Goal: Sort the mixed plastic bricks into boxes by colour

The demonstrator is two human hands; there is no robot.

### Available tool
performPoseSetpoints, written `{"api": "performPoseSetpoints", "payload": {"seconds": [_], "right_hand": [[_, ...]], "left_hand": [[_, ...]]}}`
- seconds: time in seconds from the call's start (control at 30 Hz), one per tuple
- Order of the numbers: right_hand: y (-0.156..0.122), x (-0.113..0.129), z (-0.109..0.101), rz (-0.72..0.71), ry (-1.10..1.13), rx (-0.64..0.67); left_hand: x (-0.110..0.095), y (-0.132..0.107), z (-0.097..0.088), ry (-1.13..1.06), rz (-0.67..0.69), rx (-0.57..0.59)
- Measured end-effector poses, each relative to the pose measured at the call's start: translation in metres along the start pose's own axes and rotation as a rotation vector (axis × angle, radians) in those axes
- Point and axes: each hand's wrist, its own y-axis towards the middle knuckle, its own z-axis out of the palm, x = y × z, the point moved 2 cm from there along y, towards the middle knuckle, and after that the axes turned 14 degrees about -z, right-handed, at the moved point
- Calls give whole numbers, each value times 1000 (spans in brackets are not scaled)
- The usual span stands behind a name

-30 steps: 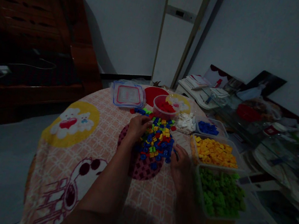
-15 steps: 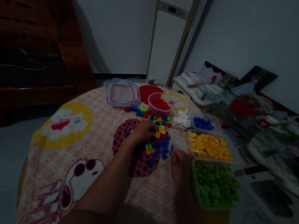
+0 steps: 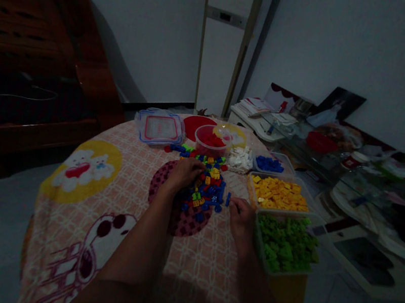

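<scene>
A heap of small mixed bricks (image 3: 208,185), blue, yellow, red and green, lies in the middle of a round table with a cartoon-print cloth (image 3: 103,192). My left hand (image 3: 184,171) rests on the heap's left side with its fingers curled among the bricks. My right hand (image 3: 241,214) lies at the heap's right edge, fingers closed in a pinch, beside the box of green bricks (image 3: 286,241). What either hand holds is too dark to make out.
Along the right edge stand clear boxes of yellow bricks (image 3: 278,193) and blue bricks (image 3: 269,163), with a white pile (image 3: 240,157). A round tub of red bricks (image 3: 210,140) and a stack of lids (image 3: 159,127) sit at the back. Cluttered low furniture (image 3: 341,148) stands right.
My left hand slid a little over the heap's left side. My right hand stayed at the heap's right edge. The view drifted so the table sits further left.
</scene>
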Motion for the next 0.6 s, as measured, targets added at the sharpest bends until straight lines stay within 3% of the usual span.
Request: {"api": "performPoseSetpoints", "payload": {"seconds": [0.17, 0.37, 0.6], "right_hand": [[0, 2, 0, -22, 18, -10], [0, 2, 0, -60, 22, -11], [-1, 1, 1, -70, 6, 1]], "left_hand": [[4, 0, -2, 17, -16, -52], [-9, 0, 7, 100, 168, 138], [-15, -1, 12, 199, 176, 85]]}}
